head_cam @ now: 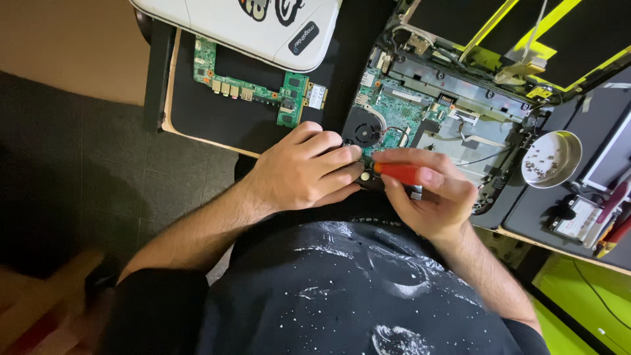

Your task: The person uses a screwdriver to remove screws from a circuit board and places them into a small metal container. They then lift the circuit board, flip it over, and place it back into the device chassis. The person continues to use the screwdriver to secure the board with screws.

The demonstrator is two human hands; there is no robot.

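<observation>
Screwdriver, slim, orange plastic handle (pixel 398 172), pinched in right hand (pixel 427 197), fingers closed round it, at near edge of opened black laptop chassis (pixel 460 131). Left hand (pixel 305 171) curled, pressing chassis corner, gripping nothing visible. Handle likely light, stiff; green board (pixel 394 115) fragile, hold by edges.

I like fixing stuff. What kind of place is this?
Probably an electronics repair bench: an opened laptop shows its insides, a loose circuit board lies nearby, and a small bowl holds tiny screws.
</observation>
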